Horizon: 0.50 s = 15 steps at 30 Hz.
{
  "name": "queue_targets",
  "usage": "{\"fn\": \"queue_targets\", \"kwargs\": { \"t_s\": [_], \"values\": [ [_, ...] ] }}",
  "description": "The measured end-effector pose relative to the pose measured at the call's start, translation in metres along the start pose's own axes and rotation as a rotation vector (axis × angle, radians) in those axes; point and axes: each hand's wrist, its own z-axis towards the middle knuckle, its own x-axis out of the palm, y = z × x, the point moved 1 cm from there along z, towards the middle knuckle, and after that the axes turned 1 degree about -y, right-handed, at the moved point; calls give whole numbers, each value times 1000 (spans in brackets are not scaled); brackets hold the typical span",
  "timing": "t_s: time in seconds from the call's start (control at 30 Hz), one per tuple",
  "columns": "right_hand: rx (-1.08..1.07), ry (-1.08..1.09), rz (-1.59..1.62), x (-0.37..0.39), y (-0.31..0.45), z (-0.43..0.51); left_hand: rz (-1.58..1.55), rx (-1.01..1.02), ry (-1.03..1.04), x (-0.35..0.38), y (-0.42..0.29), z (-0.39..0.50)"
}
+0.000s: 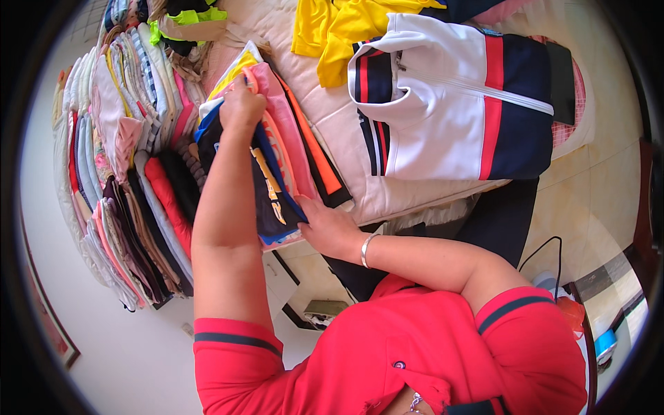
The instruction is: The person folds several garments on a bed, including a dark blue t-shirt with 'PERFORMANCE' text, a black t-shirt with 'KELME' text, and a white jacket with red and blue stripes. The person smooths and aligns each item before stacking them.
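A fanned stack of folded clothes lies on the bed's near left part. Topmost is a folded black jersey point(270, 194) with blue edges and yellow lettering. Beside it show a coral garment point(280, 150), a pink garment point(290, 124) and a black-and-orange one point(316, 155). My left hand point(241, 106) grips the upper end of the jersey and coral garment, its fingertips partly hidden. At the lower right corner, my right hand point(332, 231), a silver bangle on its wrist, holds the jersey's blue edge between thumb and fingers.
A white, red and navy zip jacket point(446, 98) lies on the pale pink quilt point(358, 155), right of the stack. Yellow clothing point(337, 36) lies beyond. Tall rows of folded clothes point(140, 104) stand along the left. A dark flat object point(563, 83) sits by the jacket's hem.
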Motion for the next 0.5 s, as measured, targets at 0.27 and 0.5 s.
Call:
{"fn": "queue_targets", "kwargs": {
  "t_s": [0.27,0.5],
  "values": [
    [199,92,145,-4,13,2,-113,-33,-92,-4,15,-1],
    [263,146,64,-16,6,23,-80,44,-159,0,5,-2]
  ]
}}
